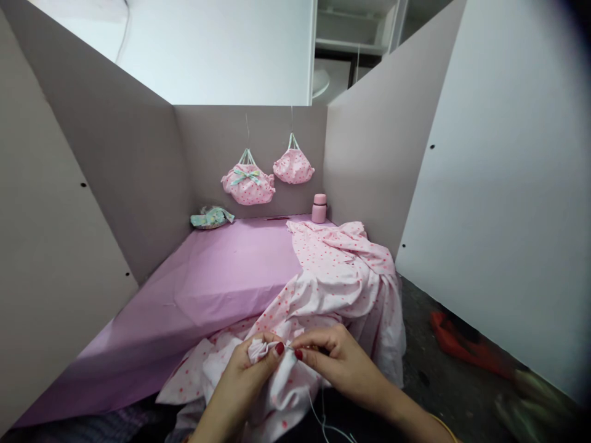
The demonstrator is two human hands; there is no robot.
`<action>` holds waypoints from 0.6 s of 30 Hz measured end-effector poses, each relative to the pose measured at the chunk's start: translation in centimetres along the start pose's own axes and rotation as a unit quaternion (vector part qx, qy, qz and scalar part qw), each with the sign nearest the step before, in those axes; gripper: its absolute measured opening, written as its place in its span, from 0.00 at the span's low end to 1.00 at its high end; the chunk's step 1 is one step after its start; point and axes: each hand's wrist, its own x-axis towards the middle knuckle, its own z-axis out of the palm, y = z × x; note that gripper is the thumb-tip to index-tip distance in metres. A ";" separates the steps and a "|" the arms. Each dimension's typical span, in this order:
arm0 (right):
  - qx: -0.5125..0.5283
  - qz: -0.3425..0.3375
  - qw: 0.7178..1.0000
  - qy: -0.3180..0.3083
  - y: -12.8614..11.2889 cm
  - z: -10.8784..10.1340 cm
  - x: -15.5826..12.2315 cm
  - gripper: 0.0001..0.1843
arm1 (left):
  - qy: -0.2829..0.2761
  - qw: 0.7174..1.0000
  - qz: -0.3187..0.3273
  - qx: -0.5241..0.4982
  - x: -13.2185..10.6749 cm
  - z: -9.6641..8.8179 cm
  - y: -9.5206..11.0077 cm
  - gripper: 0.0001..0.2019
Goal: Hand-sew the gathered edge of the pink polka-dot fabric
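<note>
- With fingers [268, 337] of left hand [245, 370] pinched closed, gripping gathered polka-dot fabric [318, 301]
- With right hand [344, 362] pinched alongside, cannot tell on what
- Above white thread [324, 424]

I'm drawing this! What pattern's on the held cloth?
The cloth has reddish dots on pale pink: head view.

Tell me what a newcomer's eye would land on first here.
Probably the pink-spotted fabric, heaped over the right of the lilac-covered table and spilling down its front, where the left hand and right hand meet at a gathered part. Next, likely, the bow-trimmed puffy piece and the bowless one hanging before the grey back panel. A pink bottle stands below, at right.
</note>
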 end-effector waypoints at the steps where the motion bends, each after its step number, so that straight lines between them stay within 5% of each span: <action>1: 0.005 0.001 1.000 -0.004 0.0 -0.1 0.0 0.11 | -0.003 1.000 0.001 0.001 0.0 0.0 0.1 0.11; 18: 0.044 0.017 0.999 0.012 1.6 0.9 -0.1 0.11 | 0.031 0.999 -0.018 0.000 -0.1 0.6 0.3 0.12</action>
